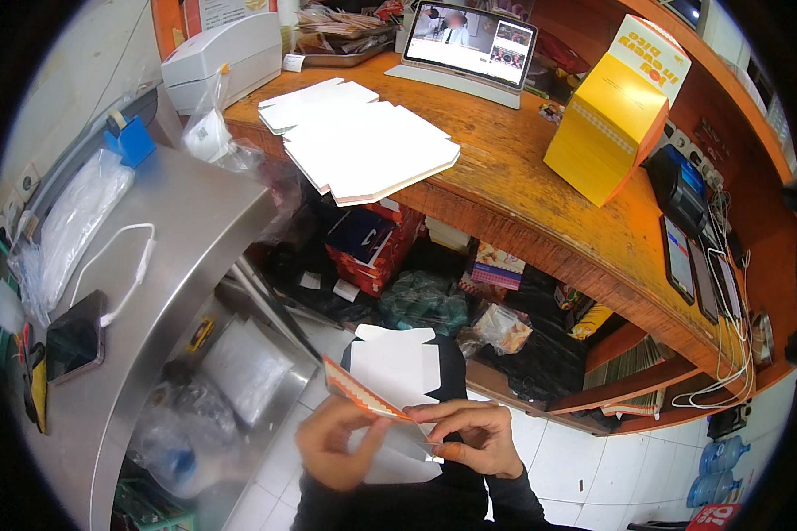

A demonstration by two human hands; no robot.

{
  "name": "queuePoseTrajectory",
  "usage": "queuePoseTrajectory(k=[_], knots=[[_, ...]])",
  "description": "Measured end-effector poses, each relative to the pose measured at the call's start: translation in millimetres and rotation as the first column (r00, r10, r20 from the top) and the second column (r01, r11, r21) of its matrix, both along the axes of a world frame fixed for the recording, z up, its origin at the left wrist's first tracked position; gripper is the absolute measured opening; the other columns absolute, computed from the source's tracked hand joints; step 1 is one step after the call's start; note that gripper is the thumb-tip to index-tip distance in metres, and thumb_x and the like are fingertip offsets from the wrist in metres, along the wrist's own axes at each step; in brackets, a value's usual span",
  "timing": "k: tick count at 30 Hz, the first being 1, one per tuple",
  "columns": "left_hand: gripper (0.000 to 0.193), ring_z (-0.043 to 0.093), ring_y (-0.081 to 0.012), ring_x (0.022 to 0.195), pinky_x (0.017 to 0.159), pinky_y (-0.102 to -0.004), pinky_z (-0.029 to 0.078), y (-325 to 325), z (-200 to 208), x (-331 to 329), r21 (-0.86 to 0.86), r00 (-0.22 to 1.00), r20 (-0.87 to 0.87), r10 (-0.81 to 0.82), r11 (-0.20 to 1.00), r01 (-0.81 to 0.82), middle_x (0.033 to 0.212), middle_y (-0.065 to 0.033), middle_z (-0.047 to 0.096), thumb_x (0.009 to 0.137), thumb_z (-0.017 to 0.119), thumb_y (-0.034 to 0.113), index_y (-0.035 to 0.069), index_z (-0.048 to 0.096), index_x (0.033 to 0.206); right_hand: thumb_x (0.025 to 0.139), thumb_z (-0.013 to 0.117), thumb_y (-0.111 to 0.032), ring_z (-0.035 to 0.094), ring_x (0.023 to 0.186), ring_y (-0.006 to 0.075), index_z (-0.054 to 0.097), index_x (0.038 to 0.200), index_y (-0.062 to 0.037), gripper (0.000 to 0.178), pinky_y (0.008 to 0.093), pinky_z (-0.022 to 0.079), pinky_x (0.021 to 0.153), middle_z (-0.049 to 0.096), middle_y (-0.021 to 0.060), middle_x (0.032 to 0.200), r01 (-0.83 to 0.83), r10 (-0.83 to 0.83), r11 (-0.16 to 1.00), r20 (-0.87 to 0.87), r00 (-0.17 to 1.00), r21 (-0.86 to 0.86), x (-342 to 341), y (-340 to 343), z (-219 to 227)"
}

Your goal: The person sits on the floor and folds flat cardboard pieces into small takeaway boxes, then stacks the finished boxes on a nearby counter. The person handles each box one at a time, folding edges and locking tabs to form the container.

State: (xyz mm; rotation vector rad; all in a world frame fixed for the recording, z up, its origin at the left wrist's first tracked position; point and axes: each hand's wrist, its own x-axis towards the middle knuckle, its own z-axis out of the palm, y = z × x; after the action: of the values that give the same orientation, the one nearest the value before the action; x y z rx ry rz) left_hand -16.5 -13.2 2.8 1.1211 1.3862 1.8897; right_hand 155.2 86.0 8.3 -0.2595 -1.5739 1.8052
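A flat cardboard box blank (395, 365), white inside with an orange-and-white patterned outer edge, lies over my dark-clothed lap. Part of it is folded up, so the patterned strip faces upward between my hands. My left hand (338, 444) pinches the left end of that raised panel, slightly blurred. On the other side, my right hand (476, 434) grips the panel's right end between thumb and fingers. A stack of white box blanks (367, 146) rests on the wooden desk ahead. Nested folded yellow boxes (604, 124) stand at the desk's right.
The wooden desk (505, 190) also holds a tablet (467, 44), a white printer (221, 62), a card terminal (679, 188) and phones (679, 258) with loose cables. At left is a steel counter (173, 212) with a phone (77, 336). Bags and boxes fill the space under the desk.
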Motion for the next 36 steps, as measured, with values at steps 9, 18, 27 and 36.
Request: queuePoseTrajectory(k=[9,18,27,36], knots=[[0.026,0.072,-0.0226,0.077,0.062,-0.0267,0.058,-3,12,16,-0.003,0.979,-0.151,0.138,0.99,-0.14,0.099,-0.0193,0.068,0.072,0.075,-0.008,-0.003,0.068,0.096,0.071,0.079,0.005,0.064,0.108,0.0314,0.076,0.087,-0.0043,0.019,0.0408,0.052,0.095,0.063,0.015,0.108,0.341,-0.355,0.898,0.002,0.935,0.277,-22,-22,3],[0.015,0.07,-0.0184,0.066,0.039,-0.0218,0.052,-3,17,17,-0.037,0.988,0.021,0.155,0.987,-0.154,0.099,-0.0224,0.065,0.078,0.067,-0.01,-0.006,0.065,0.093,0.069,0.079,0.006,0.065,0.103,0.0295,0.075,0.088,-0.0035,0.021,0.0349,0.054,0.087,0.064,0.0164,0.11,0.477,-0.57,0.693,0.006,0.822,0.541,-32,-31,15],[0.023,0.072,-0.0187,0.08,0.048,-0.018,0.051,-1,16,19,-0.044,0.945,-0.292,0.147,0.985,-0.166,0.098,-0.0228,0.068,0.079,0.071,-0.007,-0.007,0.06,0.099,0.071,0.078,0.004,0.065,0.102,0.0287,0.077,0.088,-0.0041,0.02,0.0339,0.053,0.085,0.065,0.0173,0.109,0.508,-0.617,0.742,0.149,0.773,0.437,-42,-33,19],[0.028,0.068,-0.0189,0.092,0.066,-0.025,0.055,-2,10,11,-0.057,0.947,0.321,0.017,0.998,0.002,0.101,-0.0145,0.069,0.083,0.071,-0.003,-0.001,0.058,0.108,0.08,0.071,0.004,0.069,0.098,0.0288,0.045,0.089,-0.004,0.029,0.033,0.054,0.079,0.067,0.0242,0.111,0.291,-0.426,0.783,0.132,0.895,0.551,-29,-11,-6]])
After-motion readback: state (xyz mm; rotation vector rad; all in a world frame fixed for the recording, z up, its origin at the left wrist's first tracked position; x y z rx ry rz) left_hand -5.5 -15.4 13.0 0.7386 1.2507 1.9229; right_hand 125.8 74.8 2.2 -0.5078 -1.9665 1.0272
